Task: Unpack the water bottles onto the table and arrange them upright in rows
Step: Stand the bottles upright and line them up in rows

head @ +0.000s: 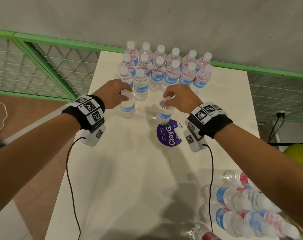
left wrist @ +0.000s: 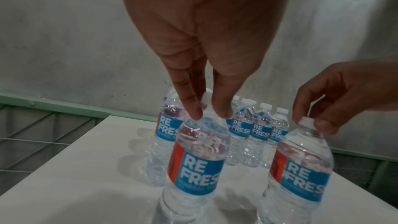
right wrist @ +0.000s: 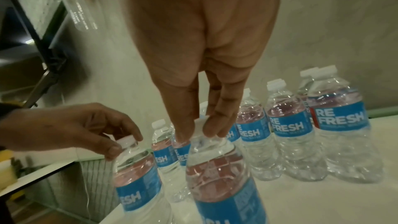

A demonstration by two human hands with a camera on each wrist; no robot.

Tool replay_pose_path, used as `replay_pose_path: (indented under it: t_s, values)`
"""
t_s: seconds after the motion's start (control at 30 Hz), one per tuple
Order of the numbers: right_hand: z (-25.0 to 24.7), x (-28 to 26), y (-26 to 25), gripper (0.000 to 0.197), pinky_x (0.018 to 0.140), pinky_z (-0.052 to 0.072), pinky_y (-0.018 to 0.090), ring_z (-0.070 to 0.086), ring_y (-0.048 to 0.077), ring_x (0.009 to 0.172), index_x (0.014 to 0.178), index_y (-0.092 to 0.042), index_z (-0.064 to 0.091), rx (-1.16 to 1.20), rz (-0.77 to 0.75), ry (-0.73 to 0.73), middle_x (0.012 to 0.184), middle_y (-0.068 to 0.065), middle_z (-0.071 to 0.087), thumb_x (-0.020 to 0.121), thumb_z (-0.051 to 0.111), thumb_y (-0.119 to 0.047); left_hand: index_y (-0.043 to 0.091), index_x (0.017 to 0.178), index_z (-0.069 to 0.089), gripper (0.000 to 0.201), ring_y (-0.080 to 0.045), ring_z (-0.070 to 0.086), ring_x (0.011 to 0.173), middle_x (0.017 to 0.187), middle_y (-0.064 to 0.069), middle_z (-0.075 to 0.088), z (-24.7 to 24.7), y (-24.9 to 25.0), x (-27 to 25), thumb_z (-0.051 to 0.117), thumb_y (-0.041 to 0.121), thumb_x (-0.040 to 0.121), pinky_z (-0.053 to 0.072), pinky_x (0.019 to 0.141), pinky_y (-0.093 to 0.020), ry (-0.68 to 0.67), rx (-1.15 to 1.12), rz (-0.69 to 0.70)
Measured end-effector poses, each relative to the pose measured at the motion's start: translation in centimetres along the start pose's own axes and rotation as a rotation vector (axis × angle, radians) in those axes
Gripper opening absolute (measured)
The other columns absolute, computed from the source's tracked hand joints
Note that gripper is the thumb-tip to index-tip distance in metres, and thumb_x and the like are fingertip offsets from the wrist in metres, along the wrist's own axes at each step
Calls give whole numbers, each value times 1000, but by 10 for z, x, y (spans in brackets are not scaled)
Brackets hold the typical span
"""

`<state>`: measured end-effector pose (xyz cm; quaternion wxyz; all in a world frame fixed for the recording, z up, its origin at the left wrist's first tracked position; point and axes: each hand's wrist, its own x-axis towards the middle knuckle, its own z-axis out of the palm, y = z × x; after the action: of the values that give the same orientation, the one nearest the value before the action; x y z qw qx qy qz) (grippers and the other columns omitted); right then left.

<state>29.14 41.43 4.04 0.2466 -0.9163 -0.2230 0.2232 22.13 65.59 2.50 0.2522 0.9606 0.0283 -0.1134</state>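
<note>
Head view: left hand (head: 113, 94) & right hand (head: 180, 97) each pinch a bottle cap, extending the near row on the worktop (head: 130, 170); wrist views: fingertips (left wrist: 194, 113) clamp cap, bottles upright, prob. for easy lowering.

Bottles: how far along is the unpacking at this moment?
Done: two rows and part of a third stand upright at the table's far end. In hand: left hand and right hand each pinch a bottle's cap. Left: the pack lying near the right edge.
</note>
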Motion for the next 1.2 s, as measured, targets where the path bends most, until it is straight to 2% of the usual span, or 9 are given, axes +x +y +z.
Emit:
replay_pose_path:
  t_s: [0.1,0.27,0.4,0.53,0.67,0.8,0.93,1.03,1.2]
  values:
    - [-1,1,4,24,68,38,18,53,16,85,100,-9,66,55,-9,41,98,6,60,78,72,-14,14,116,60,34,-27,52,94,118,-15,53,-1,0,-1,65,10,83,41,87,-35,-2,-33,4]
    - [1,0,6,33,62,38,20,50,13,73,104,-12,63,85,31,-2,90,2,54,74,76,-17,16,119,58,40,-18,47,90,116,-12,52,0,-3,-4,69,19,81,40,85,-29,9,-78,-22]
    - [1,12,1,29,59,37,17,52,18,79,106,-9,63,46,57,64,90,4,55,80,71,-18,10,120,58,37,-30,52,99,117,-16,53,-1,-2,0,64,15,85,37,87,-33,37,-31,-30]
    - [-2,34,-9,32,73,41,27,52,20,84,108,-5,63,49,88,113,97,7,56,80,71,-18,8,118,60,34,-35,50,109,118,-18,55,-7,-3,6,64,13,84,38,91,-36,40,11,-29]
    - [-3,56,-15,33,74,39,27,53,21,88,109,-6,63,33,105,154,109,13,61,79,72,-17,9,119,60,36,-35,50,109,116,-18,56,-13,-6,11,65,12,83,38,90,-35,36,19,-38]
    - [-6,72,-20,32,79,48,32,62,28,94,105,-6,64,43,124,181,106,14,63,77,73,-18,9,120,59,37,-35,51,108,116,-18,56,-15,-10,14,66,13,83,38,91,-36,36,9,-37]
    - [-8,83,-21,31,72,41,27,59,23,87,103,-7,66,36,130,186,92,9,58,75,75,-17,9,120,60,38,-34,52,107,116,-17,57,-17,-13,17,67,12,83,39,92,-36,46,-7,-34]
    - [-10,88,-22,32,71,40,27,57,22,84,102,-9,65,42,147,183,98,10,61,74,75,-19,8,118,61,37,-34,52,105,114,-17,57,-19,-14,18,67,12,82,38,90,-35,49,-17,-30]
    - [-10,89,-25,30,72,44,28,64,25,85,102,-9,64,45,146,167,101,14,67,75,75,-17,8,117,62,37,-32,53,101,109,-17,58,-20,-14,18,69,12,81,36,84,-29,49,-19,-13]
